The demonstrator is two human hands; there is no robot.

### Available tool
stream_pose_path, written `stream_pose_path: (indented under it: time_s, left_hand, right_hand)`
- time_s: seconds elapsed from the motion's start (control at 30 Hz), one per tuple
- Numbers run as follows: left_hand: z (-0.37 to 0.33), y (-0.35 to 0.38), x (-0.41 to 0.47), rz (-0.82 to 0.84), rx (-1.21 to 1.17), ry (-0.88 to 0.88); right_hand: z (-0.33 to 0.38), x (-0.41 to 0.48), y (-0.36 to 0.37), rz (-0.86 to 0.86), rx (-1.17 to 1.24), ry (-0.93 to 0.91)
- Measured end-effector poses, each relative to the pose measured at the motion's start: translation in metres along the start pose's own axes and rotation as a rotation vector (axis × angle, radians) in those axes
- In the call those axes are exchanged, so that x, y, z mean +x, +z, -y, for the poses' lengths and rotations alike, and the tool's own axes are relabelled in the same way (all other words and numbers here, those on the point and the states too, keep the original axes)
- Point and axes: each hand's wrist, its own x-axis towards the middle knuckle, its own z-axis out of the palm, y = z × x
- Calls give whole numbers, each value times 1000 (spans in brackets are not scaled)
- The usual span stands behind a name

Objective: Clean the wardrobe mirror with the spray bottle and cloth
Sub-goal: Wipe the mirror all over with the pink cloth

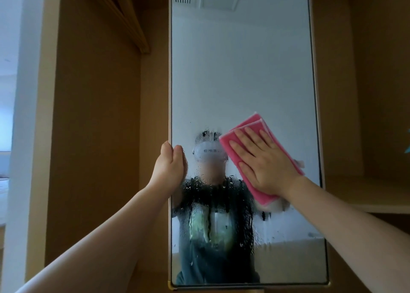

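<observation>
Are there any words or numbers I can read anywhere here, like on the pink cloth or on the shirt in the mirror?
None can be read.
Pink cloth under the right hand: plain, no label showing.
Shirt reflected in the mirror: a pale green and white print, too blurred by the spray drops to tell if it holds letters.
Wardrobe wood: no writing.

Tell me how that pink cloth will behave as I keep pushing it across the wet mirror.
The pink cloth looks folded and soft, so it probably bends under the right hand rather than staying stiff. Droplets on the mirror suggest it will glide easily and soak up liquid, likely getting heavier.
</observation>
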Motion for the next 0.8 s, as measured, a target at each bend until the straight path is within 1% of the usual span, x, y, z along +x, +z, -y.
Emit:
stream_pose_path:
  time_s: [0.2,0.27,0.47,0.8]
  left_hand:
    - [1,1,0,5,11,12]
    - [0,1,0,19,-10,7]
    - [1,0,1,14,31,35]
    - [-1,-2,-3,24,60,54]
  right_hand:
    - [-10,36,-17,-9,-7,39]
    - [-15,59,-24,-26,-13,84]
    - [-31,133,-45,-58,32,216]
    - [-26,134,-40,-99,25,219]
